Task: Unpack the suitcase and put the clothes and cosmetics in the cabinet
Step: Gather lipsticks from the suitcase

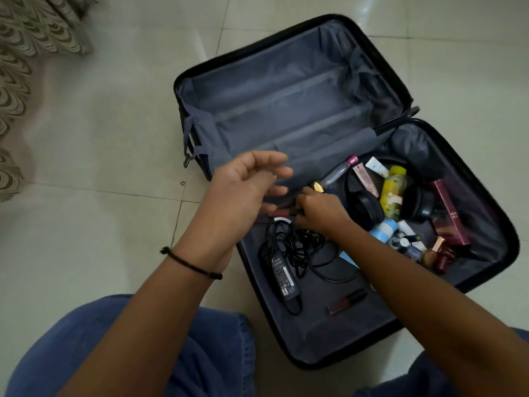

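A black suitcase lies open on the tiled floor, its grey-lined far half bare of contents. The near half holds cosmetics: a yellow bottle, a maroon box, a blue bottle, a clear bottle with a pink cap, a dark lip gloss tube and small nail polish bottles. My right hand curls its fingers round thin dark tubes at the suitcase's middle. My left hand hovers just above, fingers loosely spread, holding nothing.
A black laptop charger with tangled cable lies in the near half, next to black headphones. A patterned fabric hangs at the left edge. My blue-trousered knees fill the bottom of the view.
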